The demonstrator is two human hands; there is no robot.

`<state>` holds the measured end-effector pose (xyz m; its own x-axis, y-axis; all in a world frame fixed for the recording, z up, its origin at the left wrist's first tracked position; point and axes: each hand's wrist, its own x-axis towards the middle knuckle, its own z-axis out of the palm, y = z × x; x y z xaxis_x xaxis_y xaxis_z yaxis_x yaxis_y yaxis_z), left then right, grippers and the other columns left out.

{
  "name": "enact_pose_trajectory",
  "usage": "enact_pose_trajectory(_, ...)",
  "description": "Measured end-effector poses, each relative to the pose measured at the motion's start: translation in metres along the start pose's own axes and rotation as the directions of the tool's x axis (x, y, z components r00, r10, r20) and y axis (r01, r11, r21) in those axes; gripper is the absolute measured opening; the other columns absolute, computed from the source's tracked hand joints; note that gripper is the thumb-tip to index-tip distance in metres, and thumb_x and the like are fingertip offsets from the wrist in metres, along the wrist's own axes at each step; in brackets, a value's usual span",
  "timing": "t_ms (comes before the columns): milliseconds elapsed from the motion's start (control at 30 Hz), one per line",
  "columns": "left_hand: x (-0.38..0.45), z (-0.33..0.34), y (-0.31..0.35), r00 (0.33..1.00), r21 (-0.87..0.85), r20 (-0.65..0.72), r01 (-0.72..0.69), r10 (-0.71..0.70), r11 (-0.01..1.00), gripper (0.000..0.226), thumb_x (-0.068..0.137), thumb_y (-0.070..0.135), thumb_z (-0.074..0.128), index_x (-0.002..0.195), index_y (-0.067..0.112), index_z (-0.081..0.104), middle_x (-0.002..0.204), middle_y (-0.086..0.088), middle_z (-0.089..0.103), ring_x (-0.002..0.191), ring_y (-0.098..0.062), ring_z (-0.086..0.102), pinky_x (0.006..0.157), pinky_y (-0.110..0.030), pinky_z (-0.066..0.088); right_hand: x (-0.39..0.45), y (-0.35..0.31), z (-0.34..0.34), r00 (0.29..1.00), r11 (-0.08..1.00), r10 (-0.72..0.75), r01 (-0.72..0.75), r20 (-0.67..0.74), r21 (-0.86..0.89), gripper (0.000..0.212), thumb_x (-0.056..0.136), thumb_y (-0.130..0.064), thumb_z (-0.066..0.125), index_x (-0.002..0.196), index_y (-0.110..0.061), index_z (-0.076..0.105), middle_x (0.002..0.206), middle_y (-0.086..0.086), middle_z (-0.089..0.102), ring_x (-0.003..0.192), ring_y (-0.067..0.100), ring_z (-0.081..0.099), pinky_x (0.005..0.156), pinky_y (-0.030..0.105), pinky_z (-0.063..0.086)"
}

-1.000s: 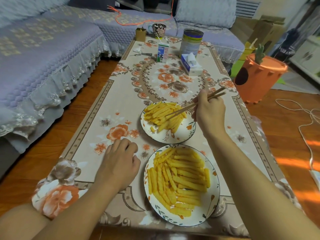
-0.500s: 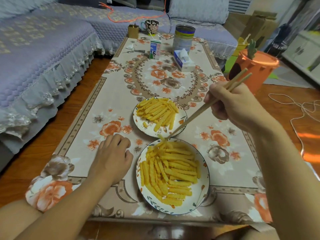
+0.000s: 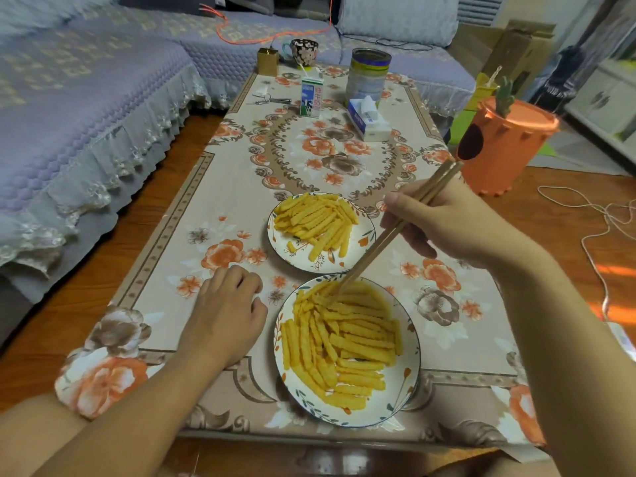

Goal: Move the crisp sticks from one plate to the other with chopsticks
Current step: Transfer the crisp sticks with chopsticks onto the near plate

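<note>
Two white floral plates sit on the flowered table. The near plate (image 3: 409, 366) holds a large heap of yellow crisp sticks (image 3: 344, 342). The far plate (image 3: 364, 237) carries a smaller pile of crisp sticks (image 3: 316, 220). My right hand (image 3: 444, 222) grips a pair of wooden chopsticks (image 3: 395, 232), whose tips reach down into the top of the near heap. Whether the tips pinch a stick I cannot tell. My left hand (image 3: 227, 311) rests on the cloth left of the near plate, fingers loosely curled and holding nothing.
A milk carton (image 3: 311, 98), a tin can (image 3: 368, 75), a tissue pack (image 3: 366, 120), a cup (image 3: 304, 51) and a small gold box (image 3: 267, 62) stand at the table's far end. A sofa (image 3: 86, 98) runs along the left. An orange bin (image 3: 499, 146) stands to the right.
My right hand drew the chopsticks back from the far plate to the near one, and the tips now dip into the near heap. My left hand has stayed in place.
</note>
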<state>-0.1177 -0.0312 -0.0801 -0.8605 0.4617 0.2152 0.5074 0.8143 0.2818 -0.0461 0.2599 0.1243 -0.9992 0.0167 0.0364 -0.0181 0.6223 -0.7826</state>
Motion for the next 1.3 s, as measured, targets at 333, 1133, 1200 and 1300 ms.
enact_pose_trajectory(333,-0.001,-0.001,-0.001,1.0,0.005,-0.006,-0.01,0.01,1.0,0.027,0.089,0.032,0.036,0.1,0.02,0.058,0.102,0.005,0.05,0.102,-0.022,0.046,0.085,-0.041,0.045,0.005,-0.005,0.004,0.997,0.996,0.004,0.003,-0.079,0.091,0.05,0.108,-0.033,0.044,0.081,-0.001,0.07,0.048,0.001,0.054,0.042,0.017,0.048,0.044,0.024,0.039)
enact_pose_trajectory(1133,0.0,-0.002,0.001,1.0,0.027,0.002,-0.017,0.017,0.999,0.029,0.089,0.031,0.034,0.102,0.02,0.058,0.102,0.004,0.05,0.101,-0.022,0.046,0.084,-0.041,0.047,0.057,0.028,0.088,0.92,0.997,0.025,0.008,-0.392,0.082,0.047,0.106,-0.036,0.053,0.077,-0.004,0.071,0.052,0.013,0.06,0.042,0.01,0.055,0.052,0.033,0.045)
enact_pose_trajectory(1200,0.001,-0.002,0.0,1.0,0.032,0.004,-0.015,0.015,0.999,0.029,0.089,0.031,0.035,0.102,0.02,0.058,0.102,0.004,0.05,0.101,-0.022,0.046,0.084,-0.041,0.047,0.063,0.03,0.1,0.913,0.999,0.015,0.006,-0.409,0.051,0.049,0.106,-0.038,0.052,0.076,-0.006,0.072,0.05,0.006,0.06,0.044,0.013,0.056,0.055,0.039,0.048)
enact_pose_trajectory(1300,0.001,-0.002,-0.001,1.0,0.031,0.009,-0.013,0.012,0.999,0.028,0.089,0.031,0.035,0.102,0.02,0.057,0.102,0.004,0.049,0.1,-0.022,0.045,0.085,-0.041,0.046,0.064,0.027,0.105,0.907,0.999,0.015,0.006,-0.421,0.05,0.048,0.108,-0.039,0.048,0.077,-0.012,0.072,0.05,-0.007,0.059,0.047,0.009,0.055,0.058,0.036,0.046)
